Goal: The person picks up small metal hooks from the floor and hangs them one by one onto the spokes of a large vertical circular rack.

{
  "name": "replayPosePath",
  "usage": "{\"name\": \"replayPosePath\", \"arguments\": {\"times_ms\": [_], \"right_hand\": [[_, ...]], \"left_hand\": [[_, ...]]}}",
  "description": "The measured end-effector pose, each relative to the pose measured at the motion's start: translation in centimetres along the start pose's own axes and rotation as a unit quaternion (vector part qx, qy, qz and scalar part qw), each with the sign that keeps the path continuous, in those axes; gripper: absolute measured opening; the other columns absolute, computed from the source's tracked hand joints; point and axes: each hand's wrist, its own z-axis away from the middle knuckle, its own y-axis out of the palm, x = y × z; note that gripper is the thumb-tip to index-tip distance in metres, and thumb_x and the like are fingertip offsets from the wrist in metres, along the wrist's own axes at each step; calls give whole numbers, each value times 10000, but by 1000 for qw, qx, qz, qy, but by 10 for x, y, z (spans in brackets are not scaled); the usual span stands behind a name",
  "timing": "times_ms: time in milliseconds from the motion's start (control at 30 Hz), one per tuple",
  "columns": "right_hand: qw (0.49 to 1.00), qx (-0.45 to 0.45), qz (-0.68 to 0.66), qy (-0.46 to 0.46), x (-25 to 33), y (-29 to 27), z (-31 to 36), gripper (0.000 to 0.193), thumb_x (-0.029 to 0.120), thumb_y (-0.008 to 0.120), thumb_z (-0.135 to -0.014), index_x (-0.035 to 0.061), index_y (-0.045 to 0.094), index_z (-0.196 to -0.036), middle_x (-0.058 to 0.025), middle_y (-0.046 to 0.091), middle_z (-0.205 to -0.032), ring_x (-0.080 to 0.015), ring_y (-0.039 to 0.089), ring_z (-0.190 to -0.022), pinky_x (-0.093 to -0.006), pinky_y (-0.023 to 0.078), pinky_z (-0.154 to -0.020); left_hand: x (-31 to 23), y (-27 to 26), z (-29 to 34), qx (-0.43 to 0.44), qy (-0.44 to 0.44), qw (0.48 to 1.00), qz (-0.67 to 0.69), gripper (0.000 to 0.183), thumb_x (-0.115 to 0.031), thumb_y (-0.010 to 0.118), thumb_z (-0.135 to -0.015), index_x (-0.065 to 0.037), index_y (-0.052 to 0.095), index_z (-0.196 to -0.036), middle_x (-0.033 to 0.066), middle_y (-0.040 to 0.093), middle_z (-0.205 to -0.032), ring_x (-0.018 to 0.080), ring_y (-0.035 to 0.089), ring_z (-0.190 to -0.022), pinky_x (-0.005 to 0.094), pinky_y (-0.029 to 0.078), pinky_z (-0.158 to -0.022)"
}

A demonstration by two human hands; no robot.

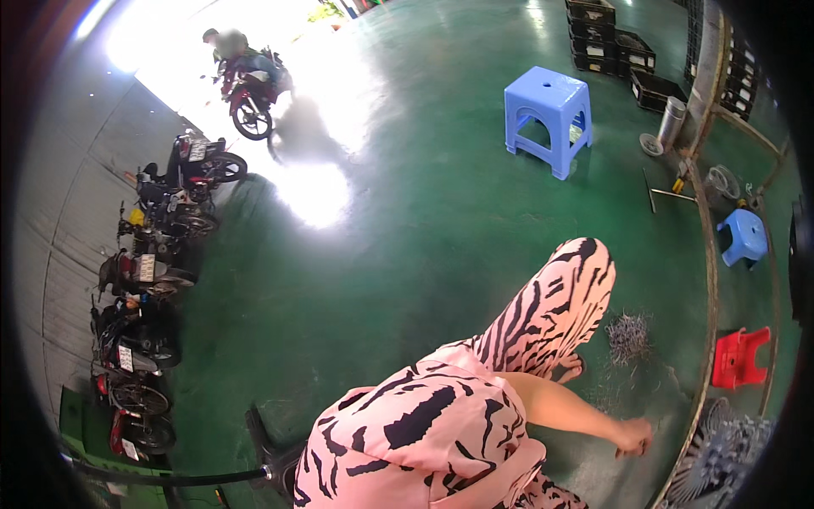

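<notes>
My left arm reaches out from a short pink sleeve with black stripes toward the right. At its end my left hand [634, 437] is closed, its fingers curled in; what they hold, if anything, is too small to make out. Nearest to it, past a thin rail, lies a heap of grey metal-looking pieces [721, 458], partly fanned out. A smaller tangle of thin grey pieces [629, 339] rests on the green floor by my bent knee [585, 263]. A bare foot [570, 367] shows under that leg. My right hand is outside the picture.
A blue plastic stool [549, 119] stands ahead, with stacked black crates [592, 38] behind it. Along a rusty frame [708, 254] are a small blue stool [744, 236], a red stool [740, 358] and a metal cylinder [671, 123]. Motorbikes [144, 271] line the left wall; a person rides another motorbike [252, 97].
</notes>
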Motion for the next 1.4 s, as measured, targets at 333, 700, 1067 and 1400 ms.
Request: {"name": "replayPosePath", "arguments": {"times_ms": [333,700,1067,1400], "right_hand": [[989,4,-144,25,11,39,39,119,120,592,-801,13,624,-843,-184,593,-759,-340,579,-673,-357,455,-609],[975,65,-193,89,39,12,42,144,110,610,-802,-27,626,-844,-152,559,-702,-285,540,-585,-346,417,-559],[941,130,-284,131,39,7,34,121,61,599,-817,-56,621,-840,-76,543,-639,-126,553,-556,-251,410,-530],[951,210,-204,101,54,-12,18,151,112,657,-750,-23,664,-819,-117,602,-609,-176,580,-542,-289,437,-533]], "left_hand": [[-108,-34,48,46,-91,932,348,172,-77,590,-852,53,619,-961,75,620,-759,124,605,-633,261,532,-570],[-122,-51,67,70,-68,946,308,119,-33,564,-872,65,596,-931,79,606,-769,127,591,-651,273,537,-581],[-114,-69,59,140,17,968,210,129,-50,562,-876,54,599,-944,64,602,-764,119,596,-638,254,507,-583],[-105,-71,57,166,57,966,188,95,-47,556,-872,31,598,-904,46,599,-710,106,588,-591,249,468,-558]]}}
